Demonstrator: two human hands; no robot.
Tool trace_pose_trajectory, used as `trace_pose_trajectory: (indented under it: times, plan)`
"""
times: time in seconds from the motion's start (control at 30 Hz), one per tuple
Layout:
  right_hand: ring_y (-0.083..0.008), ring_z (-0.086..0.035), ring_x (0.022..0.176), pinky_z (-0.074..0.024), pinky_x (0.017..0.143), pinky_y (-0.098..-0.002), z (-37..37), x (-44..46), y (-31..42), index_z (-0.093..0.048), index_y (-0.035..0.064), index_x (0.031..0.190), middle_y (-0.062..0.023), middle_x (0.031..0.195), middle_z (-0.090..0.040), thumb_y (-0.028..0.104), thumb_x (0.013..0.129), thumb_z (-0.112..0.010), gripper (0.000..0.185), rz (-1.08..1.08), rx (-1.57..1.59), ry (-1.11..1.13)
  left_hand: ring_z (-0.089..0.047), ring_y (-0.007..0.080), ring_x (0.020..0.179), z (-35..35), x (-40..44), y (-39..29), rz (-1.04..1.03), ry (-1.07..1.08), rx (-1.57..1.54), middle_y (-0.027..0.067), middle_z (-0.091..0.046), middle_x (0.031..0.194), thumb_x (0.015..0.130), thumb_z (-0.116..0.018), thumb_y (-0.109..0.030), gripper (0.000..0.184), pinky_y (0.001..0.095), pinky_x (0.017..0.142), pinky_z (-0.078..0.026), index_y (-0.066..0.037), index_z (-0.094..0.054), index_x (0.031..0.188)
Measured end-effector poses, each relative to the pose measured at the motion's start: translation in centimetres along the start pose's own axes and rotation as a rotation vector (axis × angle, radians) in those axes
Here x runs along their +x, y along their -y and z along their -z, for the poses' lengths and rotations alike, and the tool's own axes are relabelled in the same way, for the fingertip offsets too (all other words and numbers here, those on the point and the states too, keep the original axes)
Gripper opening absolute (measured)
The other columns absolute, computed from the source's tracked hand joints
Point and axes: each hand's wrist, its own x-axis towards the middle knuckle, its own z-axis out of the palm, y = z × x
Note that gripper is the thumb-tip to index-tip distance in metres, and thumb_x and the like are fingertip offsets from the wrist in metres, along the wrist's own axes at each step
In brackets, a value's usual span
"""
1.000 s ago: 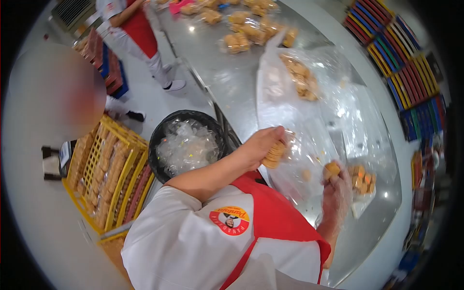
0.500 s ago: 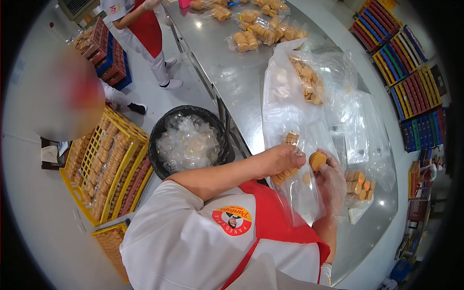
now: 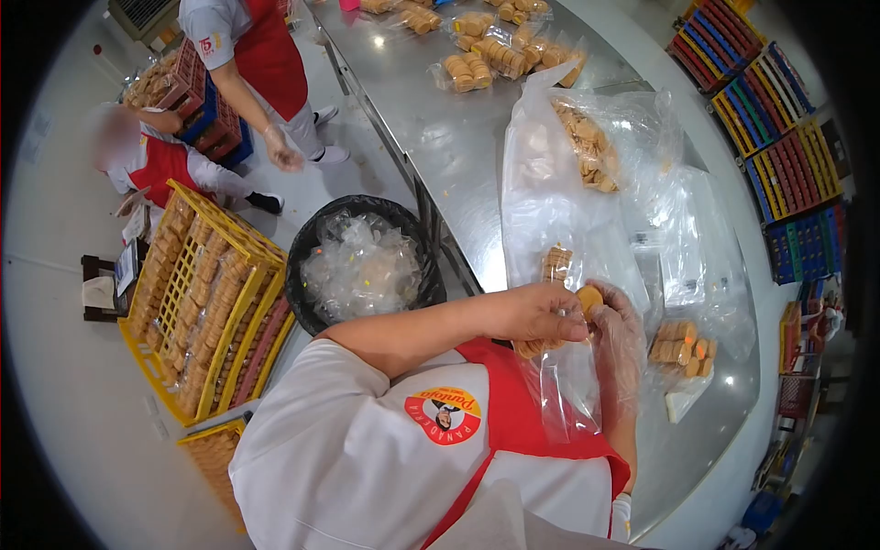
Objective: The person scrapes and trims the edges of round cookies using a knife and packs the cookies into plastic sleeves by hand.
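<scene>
My bare left hand [image 3: 548, 313] is closed on the mouth of a clear plastic bag [image 3: 570, 394], with a stack of round cookies [image 3: 536, 348] under the fingers. Against it, my right hand [image 3: 621, 330], in a clear glove, pinches round cookies [image 3: 588, 299] at the bag's opening. Just beyond the left hand stands another row of cookies [image 3: 556, 263]. A large clear bag with loose cookies [image 3: 587, 147] lies on white plastic sheeting [image 3: 536, 197]. Packed cookies [image 3: 683, 348] sit to the right of my gloved hand.
On the metal table [image 3: 440, 137], several cookie packs [image 3: 466, 71] lie at the far end. A black-lined bin of plastic bags [image 3: 362, 266] and yellow crates [image 3: 206, 302] stand left. Two people [image 3: 275, 64] are beyond them. Coloured crates [image 3: 770, 119] are stacked at right.
My two hands have come together, the cookies in the right hand now at the bag. The standing co-worker's arm has lowered, and the other co-worker has moved back from the yellow crates.
</scene>
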Motion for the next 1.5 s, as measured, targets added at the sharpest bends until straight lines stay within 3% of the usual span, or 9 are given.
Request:
trace_pose_trajectory:
  times: [0.13, 0.23, 0.57, 0.7, 0.8, 1.17, 1.23, 1.4, 1.5]
  plan:
    - [-0.0106, -0.053, 0.069, -0.0438, 0.062, -0.0246, 0.2, 0.0, 0.5, -0.067, -0.0016, 0.113, -0.0054, 0.09, -0.065, 0.007, 0.077, -0.057, 0.038, -0.081, -0.113, 0.043, -0.053, 0.0106, 0.074, 0.1, -0.3, -1.9, -0.061, -0.003, 0.173, 0.0036, -0.056, 0.093, 0.095, -0.066, -0.027, 0.026, 0.0286, 0.063, -0.048, -0.002, -0.058, 0.099]
    - [-0.0108, -0.053, 0.068, -0.0429, 0.061, -0.0245, 0.8, 0.6, -1.6, -0.067, -0.0024, 0.112, -0.0053, 0.088, -0.065, 0.007, 0.078, -0.056, 0.038, -0.06, 0.027, 0.068, -0.053, 0.0107, 0.072, 0.2, -0.4, -1.2, 0.141, 0.062, -0.12, 0.0032, -0.055, 0.088, 0.095, -0.067, -0.028, 0.027, 0.0276, 0.063, -0.046, -0.002, -0.058, 0.098]
    - [-0.01, -0.052, 0.066, -0.041, 0.059, -0.0244, 0.8, -0.5, -1.3, -0.066, -0.0031, 0.114, -0.0041, 0.084, -0.062, 0.012, 0.083, -0.054, 0.037, -0.026, -0.051, 0.133, -0.053, 0.0088, 0.068, -0.6, -0.4, -1.7, -0.076, 0.055, -0.051, 0.0007, -0.056, 0.074, 0.095, -0.067, -0.033, 0.032, 0.025, 0.06, -0.044, -0.002, -0.062, 0.093]
    - [-0.0091, -0.052, 0.069, -0.0407, 0.061, -0.0234, 1.4, -0.6, -1.0, -0.065, -0.0023, 0.118, -0.0024, 0.084, -0.061, 0.016, 0.084, -0.057, 0.039, -0.074, -0.131, 0.16, -0.056, 0.009, 0.08, -0.5, -0.6, -1.2, -0.053, -0.007, 0.028, 0.0018, -0.06, 0.087, 0.093, -0.066, -0.022, 0.021, 0.0249, 0.07, -0.046, -0.002, -0.064, 0.1]
    - [-0.0081, -0.051, 0.071, -0.041, 0.063, -0.0228, 1.2, -1.3, -0.3, -0.064, -0.0017, 0.121, -0.0015, 0.084, -0.061, 0.016, 0.086, -0.056, 0.041, -0.146, 0.046, 0.144, -0.055, 0.0129, 0.095, -0.2, -0.5, -0.9, -0.11, 0.03, 0.056, 0.0028, -0.058, 0.099, 0.09, -0.069, -0.028, 0.029, 0.0272, 0.086, -0.044, -0.002, -0.061, 0.102]
    - [-0.0076, -0.051, 0.07, -0.0427, 0.064, -0.0218, 1.5, -1.3, -0.4, -0.063, 0.0001, 0.125, 0.0002, 0.081, -0.059, 0.017, 0.09, -0.057, 0.04, -0.215, 0.097, 0.132, -0.056, 0.0118, 0.09, -0.1, -0.2, -0.4, -0.06, 0.027, 0.0, 0.0032, -0.059, 0.098, 0.09, -0.071, -0.033, 0.035, 0.0261, 0.08, -0.045, -0.002, -0.06, 0.101]
    - [-0.0076, -0.051, 0.07, -0.0429, 0.064, -0.0219, 1.7, -1.3, -0.5, -0.064, 0.0002, 0.124, 0.0004, 0.08, -0.058, 0.019, 0.09, -0.059, 0.039, -0.209, 0.167, 0.109, -0.055, 0.008, 0.076, -0.4, 0.0, -0.5, -0.143, 0.014, -0.003, 0.0014, -0.057, 0.09, 0.093, -0.07, -0.023, 0.024, 0.0239, 0.067, -0.047, -0.003, -0.057, 0.101]
    - [-0.0095, -0.052, 0.069, -0.0448, 0.065, -0.0247, 5.4, -3.1, -1.6, -0.066, 0.0024, 0.117, -0.0004, 0.08, -0.058, 0.02, 0.092, -0.059, 0.031, -0.072, 0.14, -0.231, -0.055, 0.0093, 0.082, -0.2, -0.3, -0.4, -0.175, -0.015, 0.017, 0.0014, -0.055, 0.093, 0.092, -0.07, -0.021, 0.021, 0.0252, 0.073, -0.047, -0.004, -0.059, 0.098]
    - [-0.0225, -0.061, 0.078, -0.0492, 0.072, -0.0349, 10.6, -4.5, -7.3, -0.066, 0.0057, 0.114, -0.0084, 0.084, -0.063, 0.02, 0.09, -0.061, 0.028, 0.062, -0.547, -0.511, -0.055, 0.0101, 0.086, 0.0, -0.3, -0.4, -0.202, -0.047, 0.094, 0.0016, -0.054, 0.095, 0.091, -0.07, -0.02, 0.019, 0.0263, 0.076, -0.046, -0.004, -0.06, 0.096]
